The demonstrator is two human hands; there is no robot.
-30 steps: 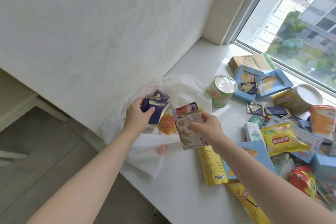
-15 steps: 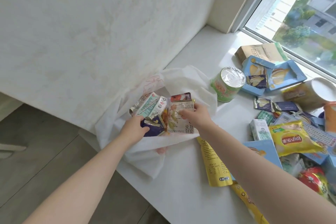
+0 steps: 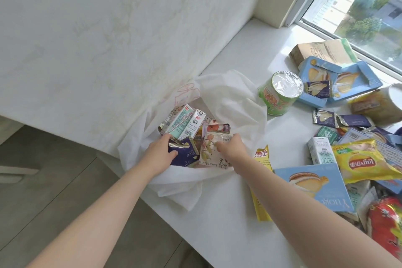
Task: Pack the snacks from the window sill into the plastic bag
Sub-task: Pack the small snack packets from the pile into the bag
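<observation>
Window sill [image 3: 217, 220]: white, runs from the near edge up to the glass.

Plastic bag [image 3: 237, 104]: white, lies at the sill's left edge against the wall, mouth open towards the camera. It already holds several snacks.

Unpacked pile: to the right of the bag, well apart from its mouth. It includes a blue box [image 3: 313, 191], a green cup [image 3: 278, 95] on its side and a yellow crisp bag [image 3: 367, 161]. Most of the job is left, by my estimate.

Inside the bag: two milk cartons [image 3: 185, 123] at the back, a purple packet [image 3: 185, 156] on the left and a floral pouch [image 3: 210, 155] touching it on the right.

Left hand [image 3: 159, 154]: fingers and thumb wrapped round the purple packet.

Right hand [image 3: 233, 148]: fingers curled on the floral pouch's upper right corner. The thumb is hidden, so I read this as a probable pinch.

Key relation: the remaining snacks all lie to the right of the bag, so the right hand is nearer. Closest is a yellow pouch [image 3: 262, 183], partly under the right forearm, with its long axis running from the bag towards the sill's near edge.

Change: a second ago the floral pouch was held up over the bag's near rim. Now it lies down inside. The purple packet has dropped lower, beneath the cartons.
</observation>
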